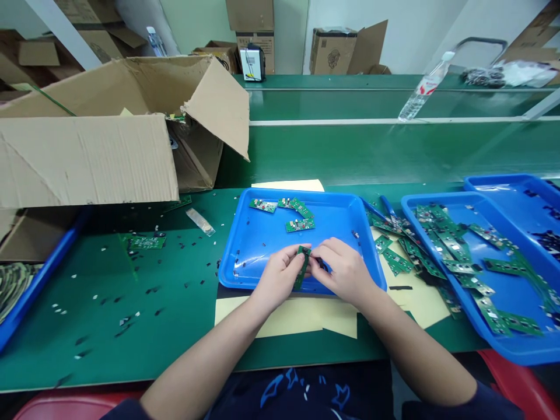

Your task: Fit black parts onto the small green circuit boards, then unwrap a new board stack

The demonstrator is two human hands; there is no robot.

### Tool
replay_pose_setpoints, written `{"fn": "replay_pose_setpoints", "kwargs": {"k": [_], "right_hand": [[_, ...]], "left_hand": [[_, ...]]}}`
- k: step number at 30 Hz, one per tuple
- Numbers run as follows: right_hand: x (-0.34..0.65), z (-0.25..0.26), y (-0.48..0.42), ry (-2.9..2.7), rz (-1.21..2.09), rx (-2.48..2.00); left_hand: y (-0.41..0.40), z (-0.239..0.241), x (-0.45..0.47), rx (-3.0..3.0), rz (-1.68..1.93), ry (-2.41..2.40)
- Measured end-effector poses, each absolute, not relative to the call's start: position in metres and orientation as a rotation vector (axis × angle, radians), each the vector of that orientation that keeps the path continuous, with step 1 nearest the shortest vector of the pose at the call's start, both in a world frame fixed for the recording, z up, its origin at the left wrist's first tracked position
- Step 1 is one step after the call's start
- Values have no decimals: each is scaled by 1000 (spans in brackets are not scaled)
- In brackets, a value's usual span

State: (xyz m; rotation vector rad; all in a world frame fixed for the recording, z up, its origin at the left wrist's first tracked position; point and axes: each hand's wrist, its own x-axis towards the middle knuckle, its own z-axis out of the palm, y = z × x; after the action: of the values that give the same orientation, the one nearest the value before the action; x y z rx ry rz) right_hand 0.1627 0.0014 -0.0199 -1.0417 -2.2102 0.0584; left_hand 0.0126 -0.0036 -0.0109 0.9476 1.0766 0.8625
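Left hand and right hand: the fingers of both pinch one small green circuit board, tilted over the near rim of the blue tray. Loose boards lie at 12 o'clock and a cardboard box stands at 10 o'clock on the worktop.

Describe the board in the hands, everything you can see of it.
The board is a small, narrow green circuit board with tiny parts too small to identify. It stands on end, slightly tilted, above the near edge of the tray. The left hand pinches it; the right hand touches its top.
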Motion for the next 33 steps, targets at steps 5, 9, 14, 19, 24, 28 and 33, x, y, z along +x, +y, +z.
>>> {"fn": "replay_pose_setpoints", "kwargs": {"k": [5,9,14,19,24,28,33], "right_hand": [[163,-21,2,-2201,56,-1060],[162,-21,1,-2221,30,-1071],[162,-21,0,-2222,12,-1097],[162,-20,-1,-2067,147,-1102],[159,-20,-3,-1949,275,-1114],[161,-17,-2,-1886,467,-1119],[168,-11,1,-1675,801,-1154]], "left_hand": [[-3,-12,12,1042,868,1086],[-3,-12,12,1114,874,1070],[-4,-13,12,1131,901,1051],[-3,-13,11,1054,936,998],[1,-11,9,1028,967,971],[1,-9,8,1036,992,1007],[0,-6,5,1022,1058,1034]]}}
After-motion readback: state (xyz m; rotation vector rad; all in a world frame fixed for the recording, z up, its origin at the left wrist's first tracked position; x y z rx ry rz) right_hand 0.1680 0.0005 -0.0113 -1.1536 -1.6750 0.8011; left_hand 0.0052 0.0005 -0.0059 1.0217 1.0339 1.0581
